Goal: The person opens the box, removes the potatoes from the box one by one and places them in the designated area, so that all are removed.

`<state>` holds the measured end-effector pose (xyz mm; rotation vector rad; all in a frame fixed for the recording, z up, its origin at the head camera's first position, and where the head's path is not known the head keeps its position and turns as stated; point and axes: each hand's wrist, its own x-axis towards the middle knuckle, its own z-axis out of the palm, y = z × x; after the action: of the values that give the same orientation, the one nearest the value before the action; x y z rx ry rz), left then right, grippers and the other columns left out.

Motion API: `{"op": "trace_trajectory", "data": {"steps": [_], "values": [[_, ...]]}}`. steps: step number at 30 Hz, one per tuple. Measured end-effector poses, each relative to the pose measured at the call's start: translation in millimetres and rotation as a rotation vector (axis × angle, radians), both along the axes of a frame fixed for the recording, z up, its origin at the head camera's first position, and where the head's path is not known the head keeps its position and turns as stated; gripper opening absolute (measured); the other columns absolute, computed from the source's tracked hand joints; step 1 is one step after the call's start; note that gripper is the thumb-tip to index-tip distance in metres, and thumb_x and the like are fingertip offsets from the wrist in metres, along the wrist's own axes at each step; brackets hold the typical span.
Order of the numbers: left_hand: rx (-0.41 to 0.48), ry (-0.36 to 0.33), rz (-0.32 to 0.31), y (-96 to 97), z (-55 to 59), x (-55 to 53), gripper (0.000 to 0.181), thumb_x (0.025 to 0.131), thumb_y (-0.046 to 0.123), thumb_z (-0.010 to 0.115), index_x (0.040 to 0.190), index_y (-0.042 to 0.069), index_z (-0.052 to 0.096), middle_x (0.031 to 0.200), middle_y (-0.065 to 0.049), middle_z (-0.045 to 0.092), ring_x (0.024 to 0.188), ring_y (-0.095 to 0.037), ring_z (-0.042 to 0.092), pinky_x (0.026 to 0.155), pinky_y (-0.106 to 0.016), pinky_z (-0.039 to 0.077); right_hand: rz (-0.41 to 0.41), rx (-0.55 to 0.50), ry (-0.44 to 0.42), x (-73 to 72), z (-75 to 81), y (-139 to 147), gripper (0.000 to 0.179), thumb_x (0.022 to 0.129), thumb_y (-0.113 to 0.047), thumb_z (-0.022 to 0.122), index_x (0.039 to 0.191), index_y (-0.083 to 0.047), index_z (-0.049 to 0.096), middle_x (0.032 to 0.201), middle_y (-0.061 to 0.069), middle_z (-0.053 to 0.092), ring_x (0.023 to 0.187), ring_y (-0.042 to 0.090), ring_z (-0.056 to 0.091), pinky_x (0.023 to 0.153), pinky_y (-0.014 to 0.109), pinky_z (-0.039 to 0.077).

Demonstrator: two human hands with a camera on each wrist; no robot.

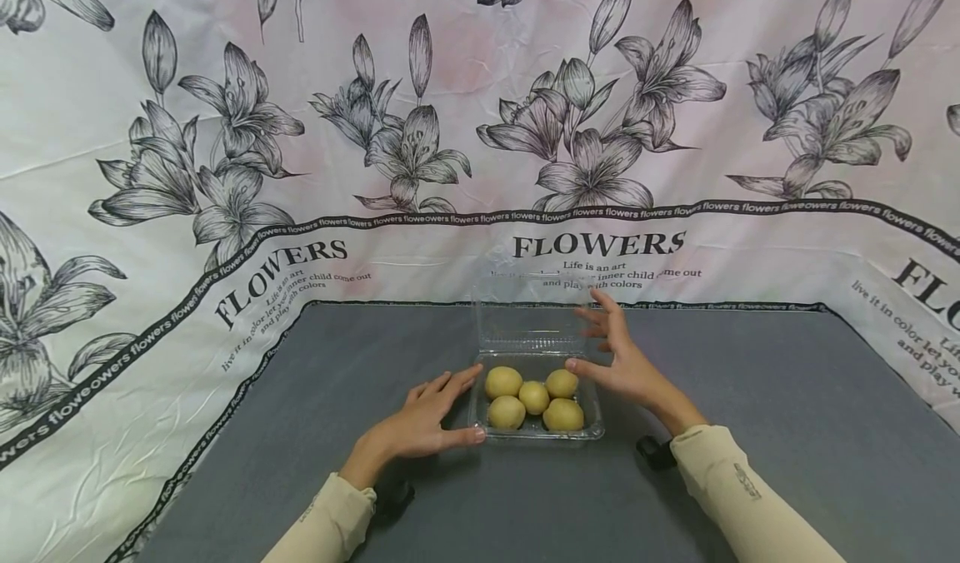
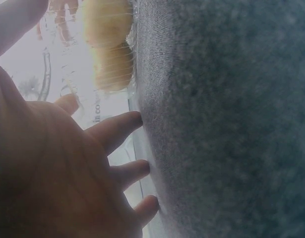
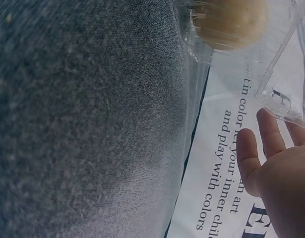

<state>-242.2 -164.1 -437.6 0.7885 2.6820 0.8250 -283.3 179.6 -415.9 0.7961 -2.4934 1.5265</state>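
A clear plastic clamshell box (image 1: pixel 538 435) sits on the table with its lid (image 1: pixel 525 317) raised at the back. Several yellow potatoes (image 1: pixel 534 397) lie inside. My left hand (image 1: pixel 416 423) is spread at the box's left side, index fingertip and thumb at its wall. In the left wrist view, the left hand (image 2: pixel 68 163) has its other fingertips down at the grey cloth. My right hand (image 1: pixel 630 367) is at the right side, thumb by the rim and loosely extended fingers at the lid's right edge. The right wrist view shows those fingers (image 3: pixel 270 134) beside the clear lid.
Grey cloth covers the table (image 1: pixel 540 505). A white curtain (image 1: pixel 420 263) with printed flowers and lettering hangs behind it and along both sides. Dark wrist devices (image 1: pixel 656 453) sit under both wrists, near the cream sleeves (image 1: pixel 738 488).
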Motion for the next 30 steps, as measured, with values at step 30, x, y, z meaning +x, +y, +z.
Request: {"op": "trace_trajectory", "data": {"steps": [30], "values": [[0.007,-0.006,0.006,-0.3,0.3,1.5,0.091,0.094,0.064,0.061,0.165,0.035,0.013,0.166,0.001,0.036,0.159,-0.040,0.010,0.122,-0.068,0.009,-0.021,0.053,-0.214,-8.1,-8.5,5.1,0.100,0.098,-0.021,0.069,0.163,-0.023,-0.007,0.165,0.025,0.026,0.138,0.049,0.041,0.107,0.064,0.039]]}}
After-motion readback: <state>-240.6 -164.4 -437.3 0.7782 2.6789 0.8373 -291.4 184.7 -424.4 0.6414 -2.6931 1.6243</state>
